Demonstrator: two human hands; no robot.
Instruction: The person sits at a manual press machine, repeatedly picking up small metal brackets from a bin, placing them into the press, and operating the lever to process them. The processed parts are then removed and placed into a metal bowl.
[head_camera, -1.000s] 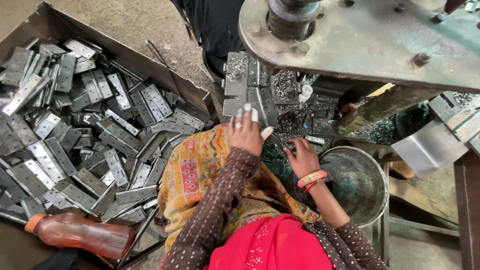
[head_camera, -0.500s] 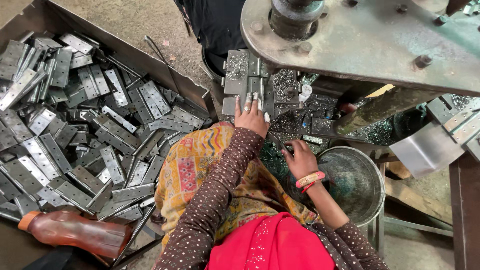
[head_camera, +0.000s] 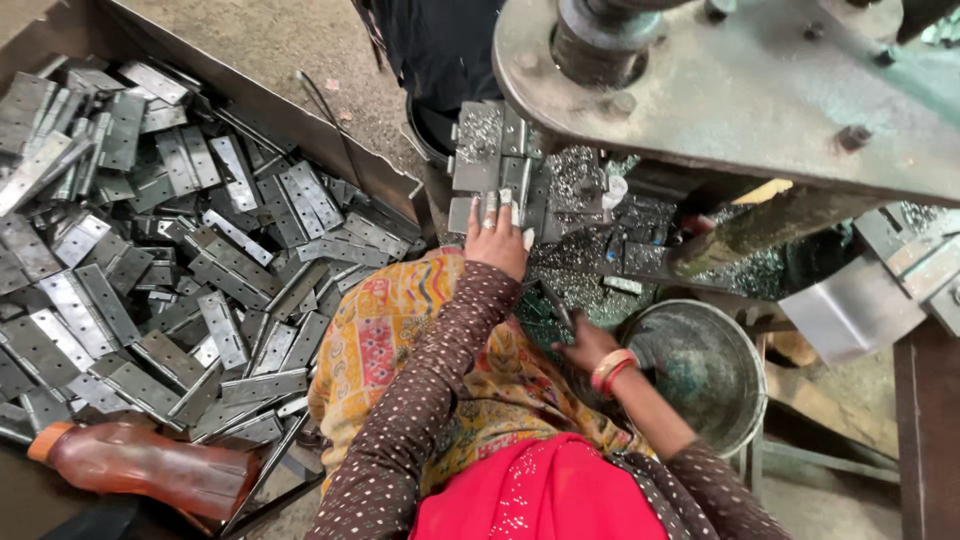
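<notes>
Reaching toward the upper centre of the frame, the left hand (head_camera: 497, 240) lies flat, fingers spread, on the stack of metal hinge plates (head_camera: 490, 160) beneath the press machine (head_camera: 740, 90); it presses down and does not clamp. The right hand (head_camera: 585, 345) sits lower, right of centre, closed loosely around a thin dark rod-like tool (head_camera: 553, 300); the exact grip cannot be told. The two hands are well apart.

Surroundings:
- The grey press machine body fills the upper right and overhangs the work area, hiding the part of the desk behind the plates.
- Metal shavings (head_camera: 580, 180) cover the surface between the plates and the right hand.
- A patterned yellow cloth (head_camera: 400, 340) drapes over the lap at lower centre.
- A brown plastic bottle (head_camera: 150, 465) lies on its side at lower left.

Containers:
- A large cardboard box (head_camera: 330, 130) occupies the left half of the frame, filled with loose grey hinge leaves (head_camera: 150, 270) piled at random angles.
- A round steel bowl (head_camera: 700, 370) stands just beside the right hand, right of centre; its inside shows a dull, speckled film.
</notes>
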